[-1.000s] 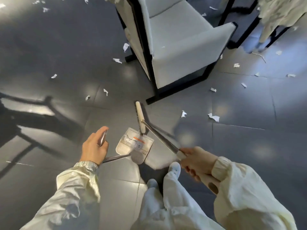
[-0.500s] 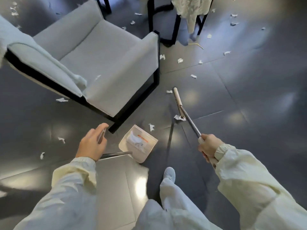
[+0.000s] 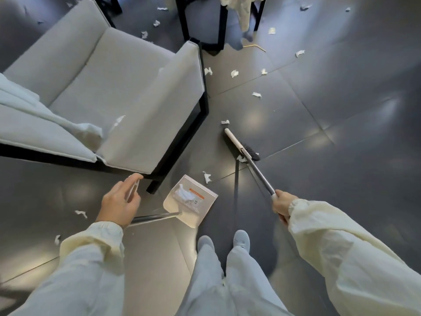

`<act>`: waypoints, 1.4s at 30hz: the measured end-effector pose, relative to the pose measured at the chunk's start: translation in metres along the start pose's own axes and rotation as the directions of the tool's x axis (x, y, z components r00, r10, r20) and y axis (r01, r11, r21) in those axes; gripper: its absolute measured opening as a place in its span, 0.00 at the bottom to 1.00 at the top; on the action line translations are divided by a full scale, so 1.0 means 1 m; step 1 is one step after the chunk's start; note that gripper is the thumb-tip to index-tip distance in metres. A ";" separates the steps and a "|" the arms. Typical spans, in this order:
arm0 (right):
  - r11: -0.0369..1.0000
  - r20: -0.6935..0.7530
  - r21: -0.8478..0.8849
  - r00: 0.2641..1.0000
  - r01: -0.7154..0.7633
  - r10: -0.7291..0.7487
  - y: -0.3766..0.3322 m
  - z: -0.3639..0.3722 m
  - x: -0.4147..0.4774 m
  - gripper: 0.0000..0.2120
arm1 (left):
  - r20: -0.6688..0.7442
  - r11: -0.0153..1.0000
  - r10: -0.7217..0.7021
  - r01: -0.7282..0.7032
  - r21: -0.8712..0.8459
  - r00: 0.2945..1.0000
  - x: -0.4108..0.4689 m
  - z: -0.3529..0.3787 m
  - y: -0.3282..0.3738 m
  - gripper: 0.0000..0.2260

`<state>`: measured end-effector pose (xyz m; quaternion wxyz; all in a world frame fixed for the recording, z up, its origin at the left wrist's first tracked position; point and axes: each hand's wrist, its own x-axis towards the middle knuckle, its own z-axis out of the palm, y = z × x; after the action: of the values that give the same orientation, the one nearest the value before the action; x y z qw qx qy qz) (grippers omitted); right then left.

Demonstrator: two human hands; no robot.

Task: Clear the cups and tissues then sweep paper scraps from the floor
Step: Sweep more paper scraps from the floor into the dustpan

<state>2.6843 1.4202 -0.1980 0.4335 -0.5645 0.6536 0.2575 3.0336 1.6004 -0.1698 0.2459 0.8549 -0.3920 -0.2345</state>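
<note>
- Left hand (image 3: 120, 201): the fingers curl round the top of the long metal handle of the dustpan (image 3: 191, 201). The thumb and forefinger lie along the handle's upper end.
- Right hand (image 3: 282, 205): closed firmly round the grey shaft of the broom (image 3: 255, 169), near its upper end.
- Dustpan: the white pan rests on the dark tiled floor (image 3: 341, 110), just ahead of the person's shoes (image 3: 241, 238), with its mouth facing away from them. Something white lies inside; whether it is scraps or a moulded comb cannot be told.
- Broom: the pale head sits on the floor beyond the dustpan and apart from it, with dark bristles showing on one side.
- Paper scraps (image 3: 206, 177): one lies between the dustpan and the broom head, one touches the head beside the shaft, and one sits just past the head's far tip. Others are scattered farther out toward the black table legs (image 3: 202, 23), and two lie near the left sleeve.
- Armchair (image 3: 114, 87): grey upholstery on a black frame. Its front leg stands just beside the dustpan, and a single scrap rests on the seat.
</note>
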 end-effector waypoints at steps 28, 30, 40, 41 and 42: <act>0.949 0.395 0.289 0.919 -0.128 0.003 -0.029 0.040 -0.086 0.29 | 0.051 0.974 0.221 -0.222 0.030 0.974 0.058 0.006 0.030 0.22; 0.935 0.393 0.332 0.920 -0.126 -0.016 -0.020 0.025 -0.097 0.32 | 0.049 0.974 0.222 -0.223 0.035 0.974 0.059 0.006 0.033 0.21; 0.905 0.146 0.422 0.982 0.047 -0.120 -0.020 -0.032 -0.066 0.25 | -0.007 0.986 0.166 -0.166 0.003 0.986 0.079 0.029 0.072 0.20; 0.906 0.124 0.418 0.984 0.064 -0.127 -0.023 -0.040 -0.053 0.23 | -0.019 0.989 0.148 -0.148 -0.009 0.989 0.083 0.034 0.078 0.20; 0.911 0.101 0.403 0.986 0.085 -0.136 -0.026 -0.049 -0.039 0.21 | -0.037 0.990 0.137 -0.138 -0.018 0.990 0.089 0.038 0.086 0.20</act>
<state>2.6952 1.3934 -0.1368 0.5934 -0.4834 0.6304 0.1298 3.0149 1.4725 -0.1660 0.2771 0.8274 -0.4431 -0.2056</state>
